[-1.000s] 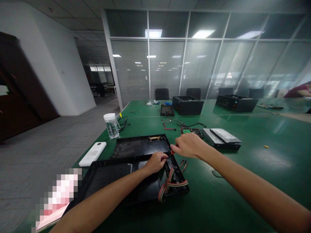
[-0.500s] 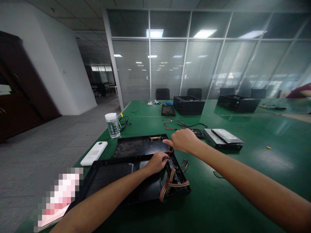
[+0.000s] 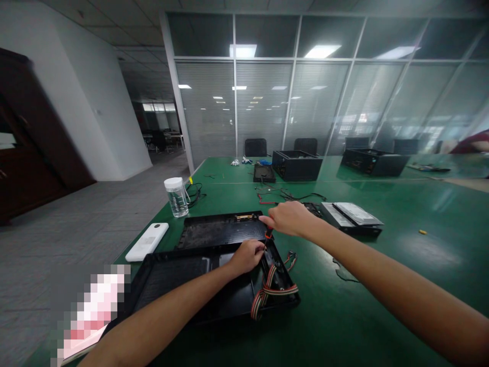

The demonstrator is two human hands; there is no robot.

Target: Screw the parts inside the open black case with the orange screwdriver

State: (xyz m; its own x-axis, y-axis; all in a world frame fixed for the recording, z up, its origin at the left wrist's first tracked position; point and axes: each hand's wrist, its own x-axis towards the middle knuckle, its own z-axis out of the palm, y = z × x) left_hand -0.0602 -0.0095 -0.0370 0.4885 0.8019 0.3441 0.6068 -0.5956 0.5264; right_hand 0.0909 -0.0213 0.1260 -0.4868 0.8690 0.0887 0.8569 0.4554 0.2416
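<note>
My right hand [image 3: 289,218] is wrapped around a screwdriver [image 3: 268,234] with a black and orange handle, held upright with its shaft pointing down. My left hand [image 3: 249,255] is closed in a pinch at the lower end of that shaft; what lies between its fingertips is too small to make out. Both hands work over the right end of a black computer case panel [image 3: 171,278], a shallow tray with raised edges. A striped ribbon cable [image 3: 267,292] lies looped over the panel's right part, in front of the hands.
Behind lies another black panel [image 3: 214,229]. To the left are a white power bank [image 3: 147,242] and a water bottle [image 3: 177,199]. Drives [image 3: 351,218] sit right of my right hand. Two black cases [image 3: 297,165] stand farther back on the green table [image 3: 412,265]. A person's sleeve shows far right.
My right hand has turned slightly on the screwdriver's handle, its thumb shifting a little to the right. My left hand stays in place.
</note>
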